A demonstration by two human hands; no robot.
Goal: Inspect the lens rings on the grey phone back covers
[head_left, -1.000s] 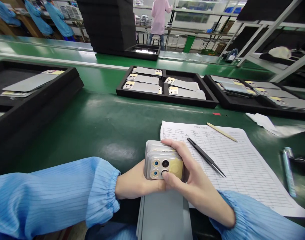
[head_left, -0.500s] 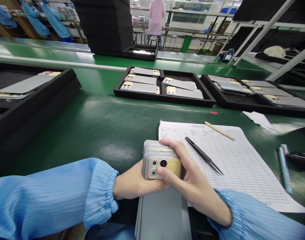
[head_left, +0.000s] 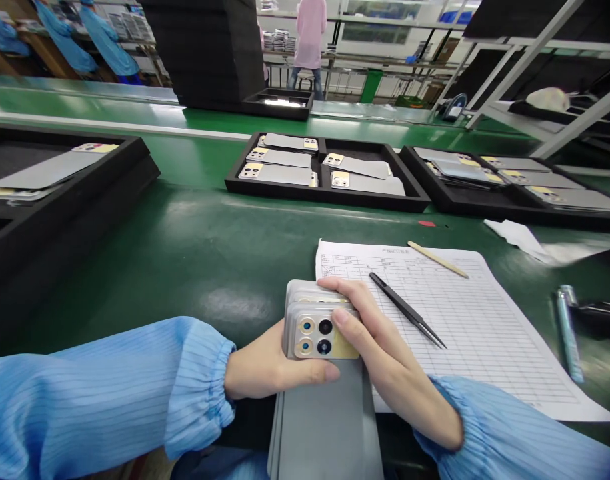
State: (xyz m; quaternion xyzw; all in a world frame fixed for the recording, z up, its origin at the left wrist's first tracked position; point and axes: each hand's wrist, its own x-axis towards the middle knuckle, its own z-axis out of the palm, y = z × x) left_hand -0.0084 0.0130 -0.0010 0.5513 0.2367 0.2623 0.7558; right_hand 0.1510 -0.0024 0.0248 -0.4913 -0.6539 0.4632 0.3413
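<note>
Grey phone backs (head_left: 327, 427) form a stack whose long axis runs from the person's lap out ahead, lens ends farthest from the body. The left hand (head_left: 267, 367) holds the stack's left side, its thumb laid across the top piece just below the lens plate (head_left: 315, 336); its other fingers are hidden, so their spread cannot be told. The right hand (head_left: 387, 343) curls around the upper right corner, forefinger at the far edge. Both hands touch the stack, but the right thumb is nearer the lenses, its tip just beside them. Beyond, black tweezers (head_left: 405, 308) lie slantwise on a printed sheet (head_left: 489, 333), a wooden stick (head_left: 437, 259) farther up. Across the green worktop (head_left: 209, 253), a black tray (head_left: 325, 194) holds more such backs (head_left: 275, 175).
</note>
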